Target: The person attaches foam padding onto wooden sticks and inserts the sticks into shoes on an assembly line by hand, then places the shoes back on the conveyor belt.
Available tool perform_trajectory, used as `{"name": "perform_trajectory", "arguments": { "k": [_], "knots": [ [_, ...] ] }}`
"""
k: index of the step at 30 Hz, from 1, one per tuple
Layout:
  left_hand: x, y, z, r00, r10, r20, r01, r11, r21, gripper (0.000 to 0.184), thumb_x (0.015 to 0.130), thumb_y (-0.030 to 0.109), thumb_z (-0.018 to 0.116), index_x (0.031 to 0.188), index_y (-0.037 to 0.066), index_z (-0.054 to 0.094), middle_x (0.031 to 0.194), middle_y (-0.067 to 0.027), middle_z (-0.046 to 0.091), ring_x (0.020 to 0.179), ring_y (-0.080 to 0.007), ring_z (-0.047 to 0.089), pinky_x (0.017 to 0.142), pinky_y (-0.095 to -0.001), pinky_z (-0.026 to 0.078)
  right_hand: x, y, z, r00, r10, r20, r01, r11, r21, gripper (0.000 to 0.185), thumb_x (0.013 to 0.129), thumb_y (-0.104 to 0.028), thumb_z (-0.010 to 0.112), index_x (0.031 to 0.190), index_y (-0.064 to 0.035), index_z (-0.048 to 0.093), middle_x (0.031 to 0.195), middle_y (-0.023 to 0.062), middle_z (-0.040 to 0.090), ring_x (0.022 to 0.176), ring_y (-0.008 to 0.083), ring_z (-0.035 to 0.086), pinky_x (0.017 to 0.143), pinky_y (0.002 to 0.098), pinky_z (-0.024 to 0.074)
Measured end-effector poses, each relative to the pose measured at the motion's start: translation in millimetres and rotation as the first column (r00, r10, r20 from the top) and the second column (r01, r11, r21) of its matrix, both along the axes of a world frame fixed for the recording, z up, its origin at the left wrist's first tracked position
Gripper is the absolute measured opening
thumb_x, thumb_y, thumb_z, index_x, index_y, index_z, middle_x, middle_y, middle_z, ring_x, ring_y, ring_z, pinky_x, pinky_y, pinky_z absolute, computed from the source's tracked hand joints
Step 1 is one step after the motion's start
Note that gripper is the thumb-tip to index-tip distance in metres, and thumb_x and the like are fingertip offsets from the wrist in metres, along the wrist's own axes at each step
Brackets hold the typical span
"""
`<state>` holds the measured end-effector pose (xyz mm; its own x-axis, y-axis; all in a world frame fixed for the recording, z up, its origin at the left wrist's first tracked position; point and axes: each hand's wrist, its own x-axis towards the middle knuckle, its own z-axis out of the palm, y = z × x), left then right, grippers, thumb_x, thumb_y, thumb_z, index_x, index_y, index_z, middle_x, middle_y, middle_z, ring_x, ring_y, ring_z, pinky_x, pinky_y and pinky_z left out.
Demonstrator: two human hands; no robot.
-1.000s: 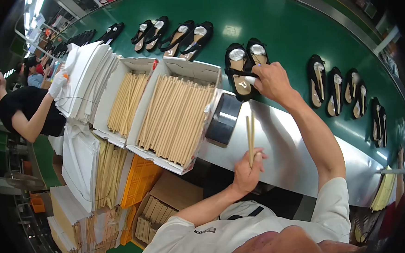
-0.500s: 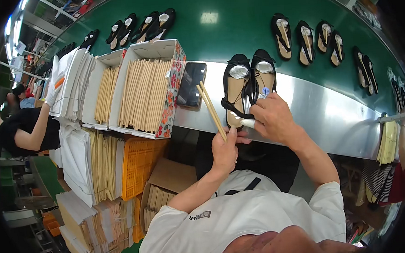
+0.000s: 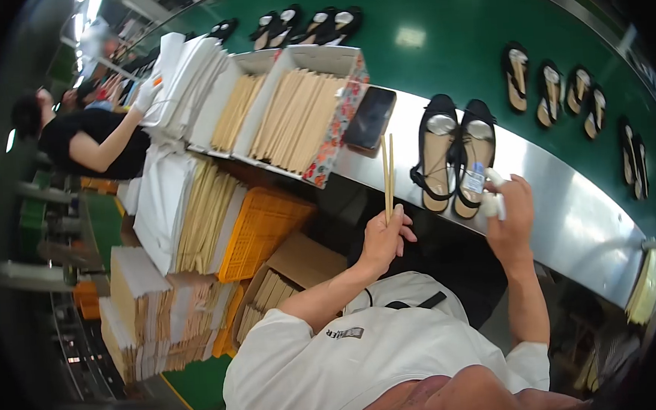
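Observation:
Two thin wooden sticks (image 3: 389, 173) point upward from my left hand (image 3: 384, 237), which is closed around their lower ends. A pair of black sandals lies side by side on the metal edge of the bench: the left sandal (image 3: 435, 170) and the right sandal (image 3: 465, 202). Silvery-white stuffing fills both toes. A clear sticker with blue print (image 3: 476, 178) shows on the right sandal's insole. Just right of that sandal is my right hand (image 3: 510, 212), its white-covered thumb and finger apart with nothing visible between them.
Boxes of wooden sticks (image 3: 296, 120) stand at left beside a phone (image 3: 370, 118). Several more sandals (image 3: 550, 94) lie on the green surface (image 3: 453, 39). Below are a yellow crate (image 3: 258, 232) and paper stacks (image 3: 143, 306). A co-worker (image 3: 95, 140) is at far left.
The view has swung, shifting the scene rightward. My right hand has left the left sandal's heel and is now right of the pair. My left hand still holds the sticks, now more upright.

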<state>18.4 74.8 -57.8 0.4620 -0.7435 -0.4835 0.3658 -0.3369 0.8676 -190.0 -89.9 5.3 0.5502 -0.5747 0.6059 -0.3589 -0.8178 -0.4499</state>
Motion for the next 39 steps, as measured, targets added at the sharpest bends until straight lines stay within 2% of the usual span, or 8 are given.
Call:
{"name": "perform_trajectory", "arguments": {
  "k": [2,4,6,9,19,25,35,39],
  "knots": [
    [17,13,2,0.995,-0.051,0.088,0.05,0.999,0.016,0.042,0.11,0.041,0.053,0.102,0.001,0.064,0.068,-0.0082,0.066,0.044,-0.0082,0.049,0.041,-0.0227,0.035,-10,-5,-11,0.998,-0.044,0.04,0.043,0.999,0.028,0.023,0.096,-0.003,0.063,0.119,0.0017,0.068,0.103,0.0125,0.071,0.097,0.0305,0.067,0.103,0.0415,0.0488],
    [28,21,32,0.984,-0.048,0.173,0.048,0.999,0.004,0.041,0.111,0.039,0.052,0.107,0.0,0.064,0.065,-0.0063,0.063,0.045,-0.0077,0.049,0.042,-0.0223,0.037,-15,-10,-36,0.949,-0.237,0.207,0.111,0.867,0.485,0.027,0.107,-0.011,0.057,0.129,0.0029,0.066,0.11,0.0104,0.072,0.106,0.0216,0.066,0.1,0.0338,0.0501],
    [41,20,69,0.922,0.027,0.385,0.035,0.988,-0.153,0.04,0.112,0.036,0.049,0.115,-0.001,0.063,0.065,-0.0057,0.063,0.046,-0.0076,0.051,0.043,-0.0223,0.038,-18,-15,-62,0.94,-0.259,0.22,0.106,0.838,0.536,0.031,0.11,-0.014,0.054,0.134,0.0037,0.063,0.118,0.0101,0.071,0.112,0.0159,0.063,0.098,0.031,0.0514],
    [85,8,102,0.97,0.059,0.235,0.001,0.968,-0.25,0.038,0.114,0.031,0.045,0.127,-0.003,0.058,0.071,-0.0072,0.065,0.05,-0.009,0.056,0.045,-0.0213,0.043,-16,-15,-82,0.803,-0.441,0.4,0.025,0.696,0.717,0.036,0.112,-0.019,0.051,0.14,0.0026,0.057,0.126,0.01,0.067,0.109,0.0163,0.064,0.096,0.0315,0.0527],
    [132,-17,112,0.981,-0.095,-0.17,0.016,0.91,-0.415,0.034,0.113,0.028,0.042,0.126,-0.001,0.054,0.092,-0.0133,0.071,0.066,-0.016,0.067,0.05,-0.0237,0.05,-15,-16,-80,0.81,-0.43,0.399,-0.023,0.657,0.754,0.035,0.112,-0.019,0.051,0.138,0.0024,0.059,0.122,0.01,0.068,0.104,0.0142,0.063,0.095,0.03,0.0539],
    [115,-27,113,0.983,-0.071,-0.167,0.0,0.92,-0.393,0.035,0.113,0.031,0.043,0.124,0.0,0.054,0.104,-0.0184,0.071,0.083,-0.0245,0.074,0.057,-0.029,0.06,-18,-16,-85,0.823,-0.404,0.399,-0.023,0.679,0.734,0.034,0.112,-0.018,0.051,0.137,0.0038,0.061,0.12,0.0104,0.07,0.105,0.0135,0.065,0.096,0.029,0.0532],
    [108,-23,110,0.956,-0.181,-0.232,0.067,0.901,-0.428,0.037,0.113,0.034,0.043,0.124,0.001,0.055,0.107,-0.0191,0.072,0.087,-0.0257,0.075,0.06,-0.0303,0.062,-15,-12,-82,0.796,-0.444,0.411,-0.029,0.65,0.759,0.031,0.111,-0.017,0.053,0.133,0.0024,0.063,0.114,0.0072,0.071,0.1,0.0114,0.063,0.092,0.0274,0.0525],
    [72,-22,110,0.946,-0.29,-0.142,0.189,0.854,-0.484,0.043,0.115,0.036,0.039,0.13,-0.001,0.055,0.12,-0.024,0.069,0.11,-0.0351,0.072,0.086,-0.0409,0.063,-26,2,-76,0.801,-0.435,0.411,0.08,0.758,0.647,0.022,0.108,-0.013,0.058,0.124,0.0004,0.065,0.107,0.0046,0.068,0.099,0.0113,0.063,0.09,0.0267,0.0514]
  ]
}}
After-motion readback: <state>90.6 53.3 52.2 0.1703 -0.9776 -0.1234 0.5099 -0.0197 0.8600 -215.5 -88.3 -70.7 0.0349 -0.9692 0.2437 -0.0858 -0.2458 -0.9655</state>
